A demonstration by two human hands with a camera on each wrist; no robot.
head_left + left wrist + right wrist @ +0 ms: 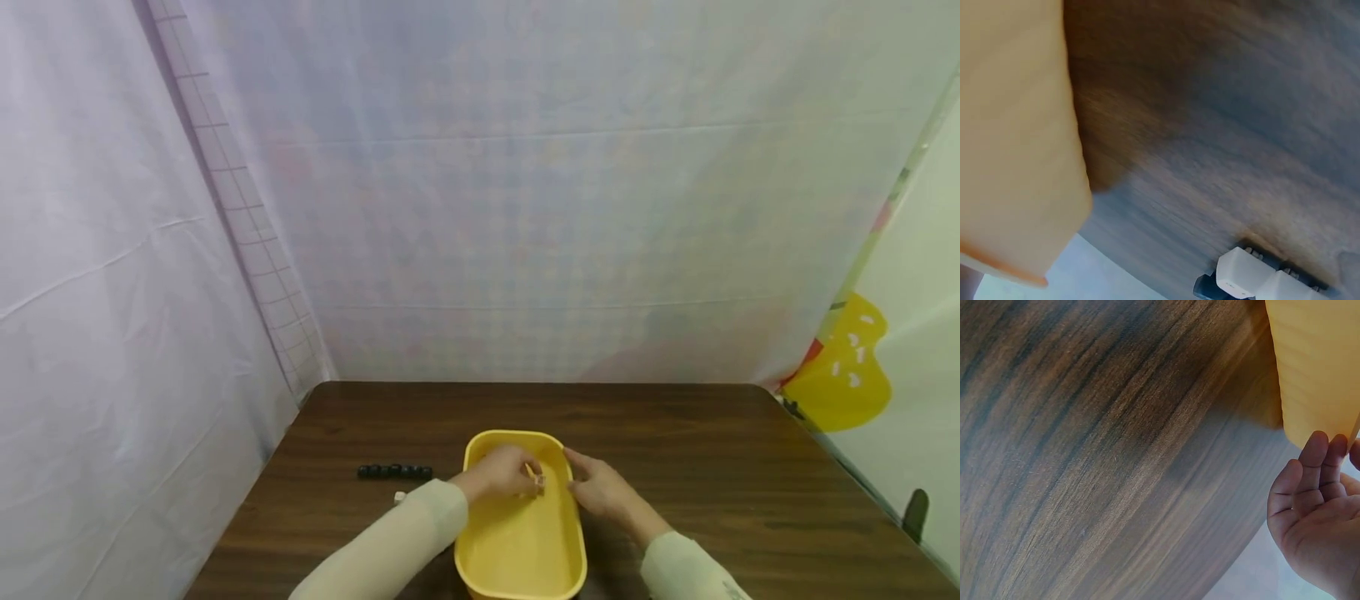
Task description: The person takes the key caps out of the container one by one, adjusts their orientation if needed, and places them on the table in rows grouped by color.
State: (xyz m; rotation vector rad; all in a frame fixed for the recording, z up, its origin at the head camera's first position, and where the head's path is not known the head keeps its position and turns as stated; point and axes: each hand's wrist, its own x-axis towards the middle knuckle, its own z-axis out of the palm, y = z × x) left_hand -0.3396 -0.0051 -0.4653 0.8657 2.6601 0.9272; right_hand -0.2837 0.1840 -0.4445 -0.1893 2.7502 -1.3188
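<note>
A long yellow plastic bin [517, 550] stands on the table, its open top facing up. My left hand [506, 472] reaches inside it, and the fingers pinch a small pale piece [539, 481] whose exact kind is too small to make out. My right hand [600, 487] holds the bin's right rim near the far end. In the right wrist view, curled fingers [1313, 464] of that hand rest against the bin's outer wall [1316, 369]. The left hand is outside the left wrist view, where the bin's wall [1016, 125] fills the left side.
A row of black blocks [394, 472] lies left of the bin on the dark wooden table [675, 450]. Beside it, partly behind the left sleeve, is a small white block [399, 497]. White blocks [1244, 273] with a black strip show in the left wrist view. Pale curtains surround the table.
</note>
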